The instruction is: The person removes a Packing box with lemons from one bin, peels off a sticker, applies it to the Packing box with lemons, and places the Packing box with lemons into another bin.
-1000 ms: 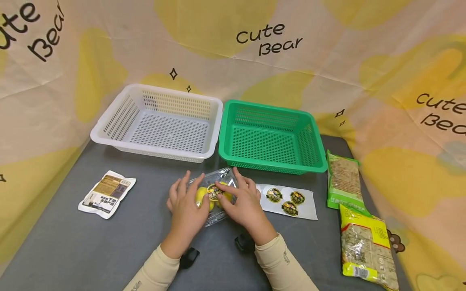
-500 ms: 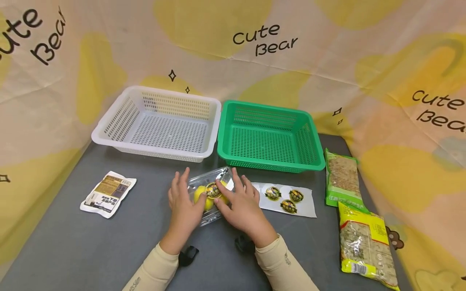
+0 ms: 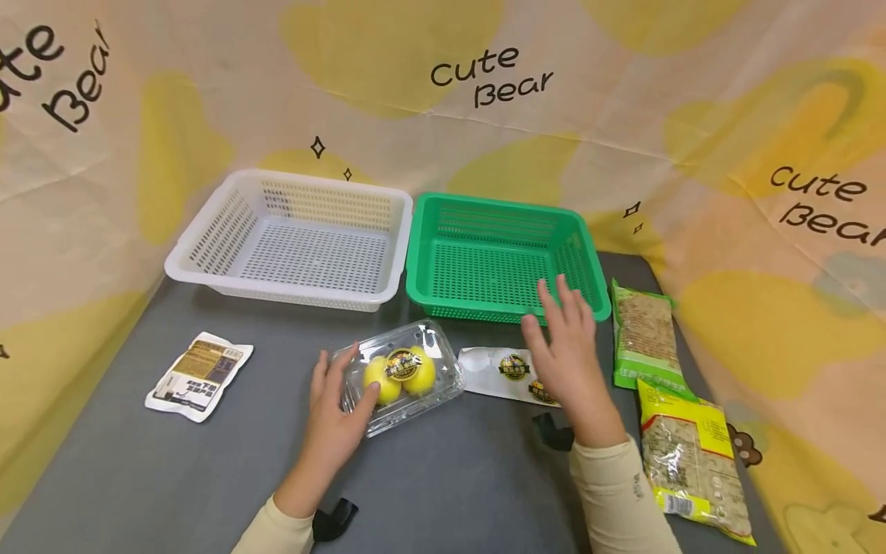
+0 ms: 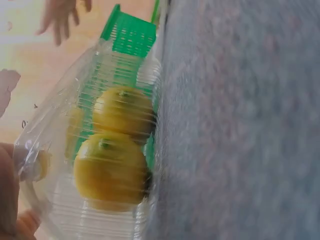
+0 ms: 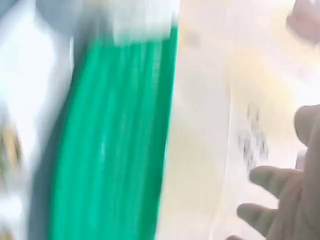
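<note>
A clear plastic clamshell box (image 3: pixel 443 377) stands on the grey table, with yellow round fruits (image 4: pixel 112 170) inside and a round black-and-gold sticker (image 3: pixel 403 365) on its lid. My left hand (image 3: pixel 337 412) is at the box's left end, fingers and thumb spread loosely over its edge; whether they press on it is hard to tell. Off to the right, my right hand (image 3: pixel 569 358) hovers with spread fingers and holds nothing. Beneath it lies a white sticker sheet (image 3: pixel 487 377) with similar round stickers, partly hidden by that hand. The right wrist view is blurred.
Behind the box stand a white basket (image 3: pixel 298 292) and a green basket (image 3: pixel 484 308), side by side. A white pouch (image 3: pixel 199 377) lies at the left. Along the right edge lie a green-edged bag (image 3: pixel 645 338) and a yellow bag (image 3: pixel 695 462).
My right hand has left the box and moved right, over the sticker sheet. My left hand has shifted slightly left and down, staying at the box's left end. More of the lid shows.
</note>
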`<action>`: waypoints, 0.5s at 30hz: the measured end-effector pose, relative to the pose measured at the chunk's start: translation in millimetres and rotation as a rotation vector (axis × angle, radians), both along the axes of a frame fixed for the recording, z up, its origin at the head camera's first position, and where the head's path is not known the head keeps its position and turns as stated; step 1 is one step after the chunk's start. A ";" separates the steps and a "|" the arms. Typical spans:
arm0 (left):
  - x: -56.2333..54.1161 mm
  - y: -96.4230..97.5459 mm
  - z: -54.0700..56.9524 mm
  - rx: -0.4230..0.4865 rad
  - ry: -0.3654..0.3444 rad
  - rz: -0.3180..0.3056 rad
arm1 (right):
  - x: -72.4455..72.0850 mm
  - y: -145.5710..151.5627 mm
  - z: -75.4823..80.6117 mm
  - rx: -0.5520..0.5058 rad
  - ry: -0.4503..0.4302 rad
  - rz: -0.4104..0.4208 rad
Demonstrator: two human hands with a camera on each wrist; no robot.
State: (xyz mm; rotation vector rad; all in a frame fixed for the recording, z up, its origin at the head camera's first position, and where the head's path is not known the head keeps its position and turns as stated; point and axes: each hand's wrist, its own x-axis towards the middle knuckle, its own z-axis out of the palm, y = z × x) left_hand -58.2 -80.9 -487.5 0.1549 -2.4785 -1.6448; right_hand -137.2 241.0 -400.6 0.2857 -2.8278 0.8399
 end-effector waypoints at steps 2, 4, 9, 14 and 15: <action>0.1 -1.1 -0.3 0.005 -0.012 -0.010 | -22.7 27.0 7.0 -0.001 0.029 -0.064; -0.1 -1.9 -1.3 0.012 -0.018 -0.022 | -46.5 49.7 7.2 0.013 0.028 -0.116; -2.5 -3.2 -7.8 0.018 0.017 -0.041 | -93.3 80.6 -7.0 0.091 -0.106 -0.192; -6.4 -4.4 -12.8 0.025 0.065 -0.056 | -119.4 86.7 -20.0 0.132 -0.273 -0.236; -6.8 -4.9 -13.1 0.031 0.064 -0.055 | -122.9 86.1 -21.5 0.136 -0.297 -0.240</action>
